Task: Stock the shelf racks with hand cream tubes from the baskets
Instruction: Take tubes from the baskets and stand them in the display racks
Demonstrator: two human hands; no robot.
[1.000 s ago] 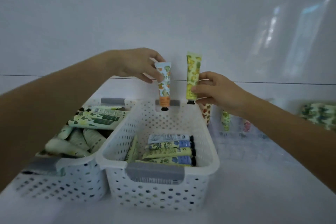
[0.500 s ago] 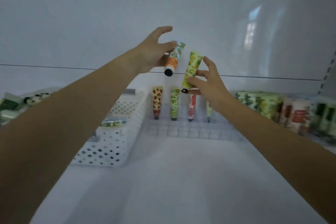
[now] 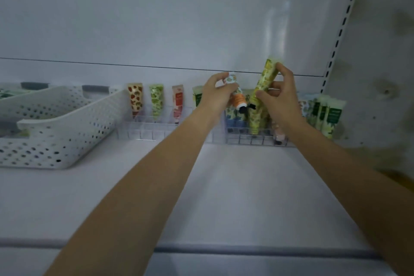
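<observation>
Moved across to clear rack [image 3: 246, 140], left hand [image 3: 216, 96] gripping orange tube [image 3: 239, 99], right hand [image 3: 281, 102] gripping green tube [image 3: 266, 76]

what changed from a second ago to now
The left hand and right hand moved right, from above the white basket to just over the rack. The orange tube and yellow-green tube, upright before, now tilt with their caps towards each other. Unchanged: each hand grips the same tube, and nothing has been let go.
</observation>
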